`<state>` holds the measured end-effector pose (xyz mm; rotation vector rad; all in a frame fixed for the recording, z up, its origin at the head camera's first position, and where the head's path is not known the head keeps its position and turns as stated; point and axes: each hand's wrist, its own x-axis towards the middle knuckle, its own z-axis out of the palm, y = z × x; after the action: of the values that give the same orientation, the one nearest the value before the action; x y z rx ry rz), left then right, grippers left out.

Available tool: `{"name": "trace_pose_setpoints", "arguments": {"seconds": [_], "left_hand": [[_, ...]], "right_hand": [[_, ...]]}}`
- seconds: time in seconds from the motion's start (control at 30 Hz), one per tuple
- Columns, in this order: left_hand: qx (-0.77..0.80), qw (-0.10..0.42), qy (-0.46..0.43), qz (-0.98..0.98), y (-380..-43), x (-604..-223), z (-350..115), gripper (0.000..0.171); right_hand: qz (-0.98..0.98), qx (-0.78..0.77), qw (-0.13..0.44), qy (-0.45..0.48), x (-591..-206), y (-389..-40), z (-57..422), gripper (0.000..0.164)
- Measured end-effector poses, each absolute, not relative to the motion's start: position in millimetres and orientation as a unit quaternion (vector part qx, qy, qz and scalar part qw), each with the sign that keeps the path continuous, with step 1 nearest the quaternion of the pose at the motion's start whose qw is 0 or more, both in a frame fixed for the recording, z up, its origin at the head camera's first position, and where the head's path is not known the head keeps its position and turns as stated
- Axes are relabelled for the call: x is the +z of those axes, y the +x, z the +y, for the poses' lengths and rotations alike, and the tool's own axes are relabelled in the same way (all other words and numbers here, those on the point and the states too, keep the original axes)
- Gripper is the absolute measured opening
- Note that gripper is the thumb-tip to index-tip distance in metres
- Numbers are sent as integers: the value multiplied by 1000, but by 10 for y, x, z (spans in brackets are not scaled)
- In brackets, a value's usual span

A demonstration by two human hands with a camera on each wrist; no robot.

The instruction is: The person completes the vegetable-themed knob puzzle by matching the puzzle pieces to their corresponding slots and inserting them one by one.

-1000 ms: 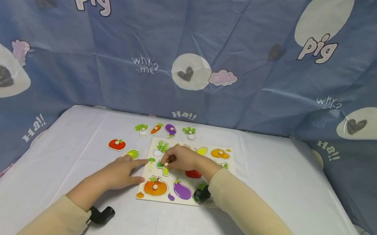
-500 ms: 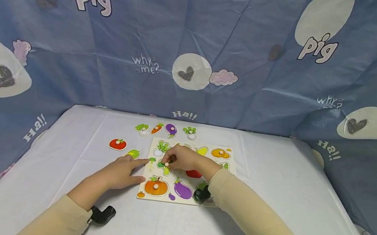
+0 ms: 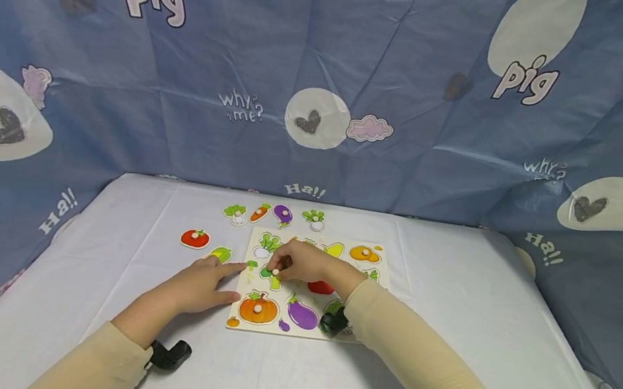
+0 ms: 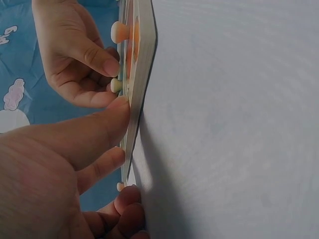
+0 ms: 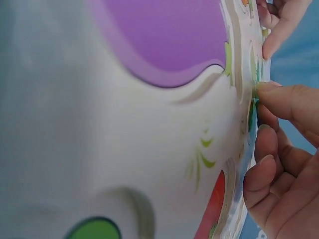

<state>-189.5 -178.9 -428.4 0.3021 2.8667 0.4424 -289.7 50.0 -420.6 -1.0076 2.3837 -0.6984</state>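
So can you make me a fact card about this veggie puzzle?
Right hand: pinching the broccoli piece by its knob
Left hand: touching the left side of the board
Pumpkin piece: in the board
Loose on the table: tomato, carrot, eggplant, left leafy piece, right leafy piece
Partly hidden: green piece near the tomato
Backdrop: blue

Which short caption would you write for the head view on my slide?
Left hand on the edge of a vegetable puzzle board; right hand pinching the knob of the broccoli piece.
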Motion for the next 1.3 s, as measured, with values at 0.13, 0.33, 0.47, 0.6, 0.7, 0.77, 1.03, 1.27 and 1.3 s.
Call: {"name": "trace_pose_setpoints", "arguments": {"seconds": [0.13, 0.33, 0.47, 0.6, 0.7, 0.77, 1.03, 1.27, 1.3], "left_hand": [[154, 113, 101, 976, -1897, -4280, -1784, 68], [155, 113, 97, 977, -1895, -4279, -1784, 68], [156, 110, 97, 977, -1890, -4283, -1787, 68], [156, 106, 99, 977, -1883, -4280, -1786, 68], [158, 105, 100, 977, -1882, -4284, -1784, 68], [159, 104, 100, 977, -1879, -4280, -1781, 68], [155, 107, 99, 977, -1879, -4274, -1776, 68], [155, 105, 101, 977, -1865, -4271, -1785, 68], [154, 105, 101, 977, -1861, -4267, -1783, 68]], "right_hand": [[863, -259, 234, -365, -4172, -2896, 516, 14], [863, -263, 226, -367, -4105, -2892, 561, 14], [861, -274, 222, -366, -4055, -2904, 629, 15], [862, -284, 223, -357, -3981, -2915, 706, 18], [867, -280, 217, -351, -3932, -2930, 765, 19], [869, -276, 209, -354, -3915, -2951, 804, 18], [878, -261, 182, -357, -3892, -3084, 963, 18], [891, -278, 174, -313, -3907, -3214, 1048, 17], [892, -283, 174, -306, -3912, -3233, 1053, 17]]}}
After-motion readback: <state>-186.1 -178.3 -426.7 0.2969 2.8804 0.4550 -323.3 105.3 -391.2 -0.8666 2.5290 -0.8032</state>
